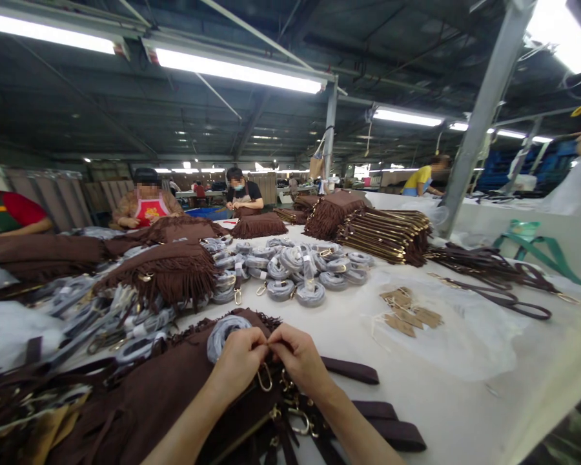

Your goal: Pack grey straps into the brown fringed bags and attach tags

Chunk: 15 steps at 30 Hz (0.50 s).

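My left hand (242, 354) and my right hand (299, 354) meet with thumbs and fingertips pinched together. What lies between the fingertips is too small to make out. Just behind my left hand is a coiled strap (217, 340) in grey wrapping, over a dark brown fringed bag (169, 381). A gold metal clasp (265, 377) hangs below my fingers. More gold clasps and dark brown straps (392, 434) lie under and beside my right forearm.
Grey-wrapped coiled straps (290, 261) are heaped ahead. Brown fringed bags (164, 268) lie left, and a stack of gold-edged brown pieces (385, 232) stands behind. Brown tags (409, 313) rest on clear plastic (469, 339) at right. Several people work around the table (363, 336).
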### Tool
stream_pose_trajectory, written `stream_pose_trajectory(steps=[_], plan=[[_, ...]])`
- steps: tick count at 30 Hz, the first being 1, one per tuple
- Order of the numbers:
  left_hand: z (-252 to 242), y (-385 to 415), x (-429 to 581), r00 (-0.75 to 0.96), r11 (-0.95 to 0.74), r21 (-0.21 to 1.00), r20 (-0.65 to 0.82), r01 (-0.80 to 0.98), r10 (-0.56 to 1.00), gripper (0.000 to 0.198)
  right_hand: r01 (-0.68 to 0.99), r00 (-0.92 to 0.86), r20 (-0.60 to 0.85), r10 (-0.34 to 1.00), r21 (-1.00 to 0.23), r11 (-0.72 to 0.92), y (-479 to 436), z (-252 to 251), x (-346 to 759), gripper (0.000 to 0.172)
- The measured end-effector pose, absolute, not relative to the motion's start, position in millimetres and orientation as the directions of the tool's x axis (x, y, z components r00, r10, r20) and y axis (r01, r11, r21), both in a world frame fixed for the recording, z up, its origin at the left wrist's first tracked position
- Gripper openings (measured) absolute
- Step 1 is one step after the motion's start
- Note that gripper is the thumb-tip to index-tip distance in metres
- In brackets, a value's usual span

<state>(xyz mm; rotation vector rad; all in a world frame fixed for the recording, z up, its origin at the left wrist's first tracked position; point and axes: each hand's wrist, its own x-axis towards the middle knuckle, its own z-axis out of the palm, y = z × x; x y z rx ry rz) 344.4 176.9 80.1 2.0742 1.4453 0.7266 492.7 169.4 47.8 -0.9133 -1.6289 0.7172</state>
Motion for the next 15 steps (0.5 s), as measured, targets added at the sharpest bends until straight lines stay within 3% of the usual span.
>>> stream_pose_trajectory(steps=[4, 8, 11, 15], plan=[[101.4, 181.6, 334.5, 0.348, -0.291, 0.641, 0.039, 0.711, 0.937, 0.017, 0.232, -0.138, 0.557, 0.819, -0.786, 0.573, 168.6, 49.7, 498.5, 0.016], [135.7, 194.0, 307.6, 0.238, -0.294, 0.413, 0.182, 0.862, 0.954, 0.03, 0.182, -0.012, 0.508, 0.862, -0.846, 0.501, 172.0, 46.1, 505.2, 0.021], [136.8, 201.8, 288.0, 0.142, -0.181, 0.329, 0.139, 0.927, 0.98, 0.021, 0.153, 0.044, 0.439, 0.898, -0.891, 0.428, 173.5, 46.2, 504.2, 0.026], [120.2, 199.6, 287.6, 0.121, -0.148, 0.294, 0.108, 0.944, 0.987, 0.007, 0.219, -0.017, 0.442, 0.897, -0.874, 0.434, 170.8, 63.0, 497.6, 0.029]])
